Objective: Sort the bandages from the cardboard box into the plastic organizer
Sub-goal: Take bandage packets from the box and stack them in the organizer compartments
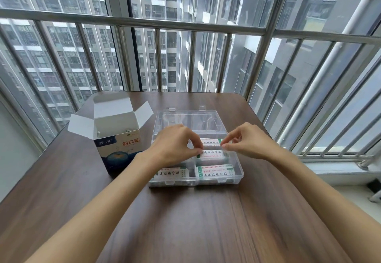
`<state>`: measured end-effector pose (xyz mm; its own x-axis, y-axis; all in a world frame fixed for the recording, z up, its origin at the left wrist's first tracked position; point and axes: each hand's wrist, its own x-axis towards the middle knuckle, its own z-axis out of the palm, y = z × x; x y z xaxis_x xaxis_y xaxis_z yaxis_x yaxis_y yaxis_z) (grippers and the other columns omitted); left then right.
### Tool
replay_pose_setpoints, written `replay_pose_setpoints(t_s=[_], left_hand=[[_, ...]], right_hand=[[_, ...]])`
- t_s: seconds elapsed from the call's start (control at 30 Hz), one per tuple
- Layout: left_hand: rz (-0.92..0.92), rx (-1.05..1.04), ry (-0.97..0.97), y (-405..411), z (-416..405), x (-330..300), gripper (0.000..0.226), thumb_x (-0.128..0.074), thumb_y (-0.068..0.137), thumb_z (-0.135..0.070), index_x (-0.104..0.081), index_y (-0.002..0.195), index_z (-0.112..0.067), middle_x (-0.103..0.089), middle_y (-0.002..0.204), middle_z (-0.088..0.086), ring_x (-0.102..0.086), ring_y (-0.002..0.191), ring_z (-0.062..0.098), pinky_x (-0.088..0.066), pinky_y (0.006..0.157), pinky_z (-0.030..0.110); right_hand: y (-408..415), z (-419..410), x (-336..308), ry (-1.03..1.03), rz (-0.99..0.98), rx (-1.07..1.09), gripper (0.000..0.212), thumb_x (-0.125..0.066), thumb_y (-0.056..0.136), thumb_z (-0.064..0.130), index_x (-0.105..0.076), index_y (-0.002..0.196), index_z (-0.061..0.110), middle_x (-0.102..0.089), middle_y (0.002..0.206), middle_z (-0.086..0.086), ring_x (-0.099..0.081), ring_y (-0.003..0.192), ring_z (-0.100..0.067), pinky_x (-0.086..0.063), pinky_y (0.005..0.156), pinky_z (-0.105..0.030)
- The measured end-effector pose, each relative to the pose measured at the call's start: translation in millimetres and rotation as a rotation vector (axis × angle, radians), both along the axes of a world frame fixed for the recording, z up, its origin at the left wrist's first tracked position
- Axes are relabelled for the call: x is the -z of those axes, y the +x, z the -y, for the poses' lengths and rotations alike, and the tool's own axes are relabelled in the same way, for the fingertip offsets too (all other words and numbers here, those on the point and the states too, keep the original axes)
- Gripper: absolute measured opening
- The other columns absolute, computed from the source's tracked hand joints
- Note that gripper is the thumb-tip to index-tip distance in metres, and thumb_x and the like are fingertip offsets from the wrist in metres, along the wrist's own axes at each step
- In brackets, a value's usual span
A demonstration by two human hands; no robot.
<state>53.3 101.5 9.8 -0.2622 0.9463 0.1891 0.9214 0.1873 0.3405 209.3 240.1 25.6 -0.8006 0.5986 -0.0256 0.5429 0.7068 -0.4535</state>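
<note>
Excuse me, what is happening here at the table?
A person is sorting bandages into a clear plastic organizer on a wooden table. The left hand and the right hand pinch the two ends of one bandage over a middle compartment. Other bandages already lie in the front compartments. The open cardboard box stands to the left of the organizer.

Wood, clear plastic, card and paper by a metal rail

The table (206,221) looks like dark wood grain with a soft sheen; on it the organizer (237,172) is clear glossy plastic, its bandages (212,153) paper-wrapped. Left of the organizer, the cardboard box (121,151) is printed card, matt white inside. Behind, the railing (185,25) is brushed metal.
</note>
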Motion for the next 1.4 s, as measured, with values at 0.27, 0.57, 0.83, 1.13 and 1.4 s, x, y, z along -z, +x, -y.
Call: replay_pose_setpoints(t_s=[0.27, 0.57, 0.83, 1.13, 1.4], left_hand=[[-0.157, 0.042, 0.04, 6, -7, 1, 0.027, -0.06, 0.084, -0.054, -0.073, 0.099, -0.036, -0.047, 0.084, -0.013, -0.045, 0.09, 0.01, -0.032, 0.066, 0.026], [-0.167, 0.017, -0.051, 1, -6, -1, 0.029, -0.059, 0.086, -0.053, -0.073, 0.1, -0.032, -0.043, 0.08, -0.013, -0.043, 0.087, 0.01, -0.034, 0.068, 0.027], [-0.02, -0.334, 0.439, -12, 43, -27, 0.021, -0.056, 0.091, -0.043, -0.072, 0.095, -0.028, -0.058, 0.077, -0.013, -0.054, 0.07, 0.007, -0.045, 0.061, 0.025], [-0.043, -0.836, 0.485, -72, 126, -49, 0.048, -0.064, 0.084, -0.045, -0.054, 0.124, -0.022, -0.059, 0.105, 0.002, -0.058, 0.093, 0.027, -0.048, 0.072, 0.038], [0.401, -0.751, 0.485, -66, 116, -14, 0.04, -0.069, 0.077, -0.024, -0.059, 0.116, -0.023, -0.066, 0.111, 0.008, -0.062, 0.096, 0.03, -0.051, 0.084, 0.041]], right_hand=[[-15, 22, -12, 0.343, 0.353, 0.114, 0.018, -0.06, 0.086, 0.035, -0.062, 0.083, 0.018, -0.06, 0.08, 0.0, -0.056, 0.074, -0.023, -0.034, 0.058, -0.028], [-18, 27, -12, 0.256, 0.42, 0.117, 0.036, -0.065, 0.082, 0.047, -0.048, 0.065, 0.02, -0.055, 0.068, 0.005, -0.056, 0.07, -0.019, -0.032, 0.051, -0.026], [-32, 47, -31, 0.376, -0.13, 0.028, 0.019, -0.059, 0.089, 0.039, -0.069, 0.091, 0.023, -0.062, 0.08, 0.01, -0.059, 0.076, -0.013, -0.052, 0.071, -0.032], [-115, 102, -11, 0.826, -0.416, -0.519, 0.058, -0.079, 0.067, 0.04, -0.061, 0.121, 0.026, -0.048, 0.134, -0.009, -0.036, 0.118, -0.024, -0.038, 0.092, -0.037], [-109, 97, 9, 0.92, -0.59, -0.495, 0.013, -0.065, 0.085, 0.027, -0.072, 0.077, 0.019, -0.065, 0.1, 0.001, -0.044, 0.104, -0.019, -0.035, 0.085, -0.033]])
